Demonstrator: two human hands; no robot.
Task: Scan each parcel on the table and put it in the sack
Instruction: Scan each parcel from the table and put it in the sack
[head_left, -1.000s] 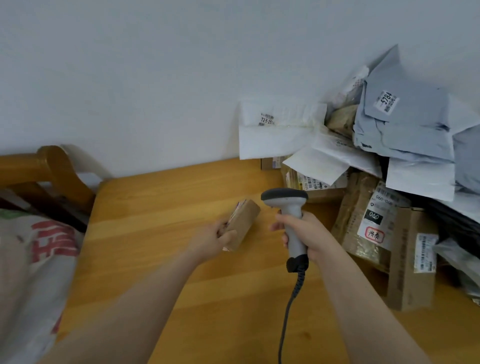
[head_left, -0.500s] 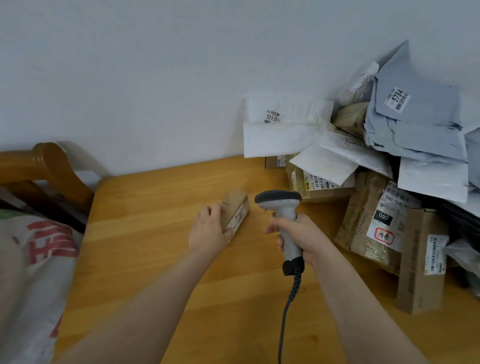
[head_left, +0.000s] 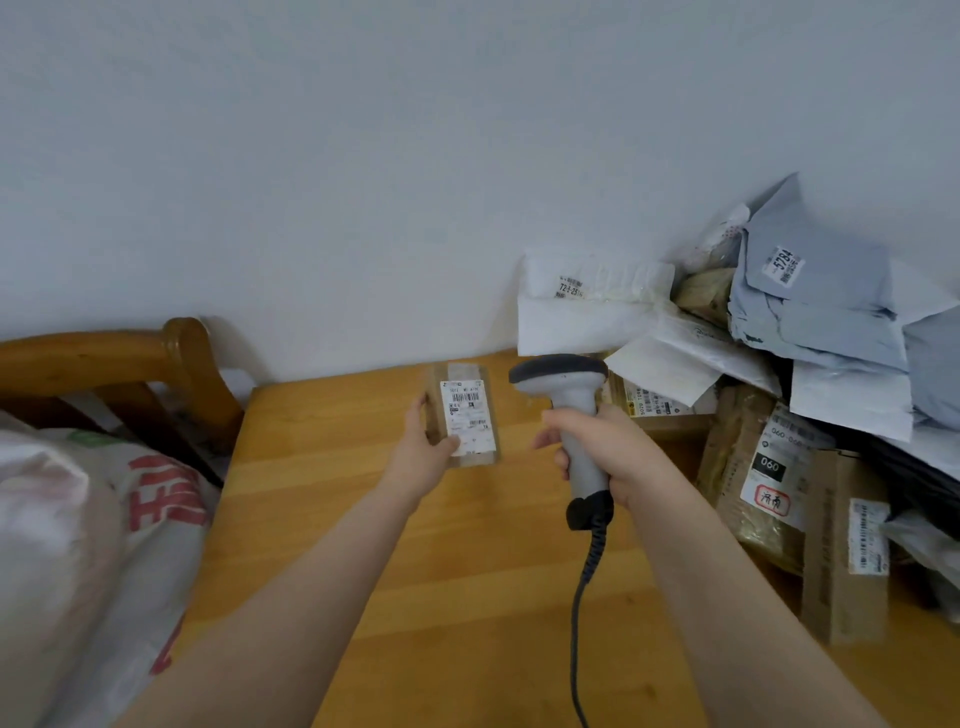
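Two bare hands work over the wooden table (head_left: 467, 613). The left hand (head_left: 418, 460) grips a small cardboard parcel (head_left: 483, 371) by its left edge, thumb across the lower front, with the white shipping label (head_left: 467, 418) facing the camera; whether the parcel touches the tabletop cannot be told. The right hand (head_left: 602, 449) is curled round the grey handle of a barcode scanner (head_left: 563, 376), whose dark head sits just right of the parcel, apart from it. Its cable (head_left: 582, 597) trails toward the near edge. At the right, cardboard boxes and plastic mailers make a heap of parcels (head_left: 810, 364) against the wall. At the left, a white woven sack (head_left: 104, 545) with red print stands beside the table.
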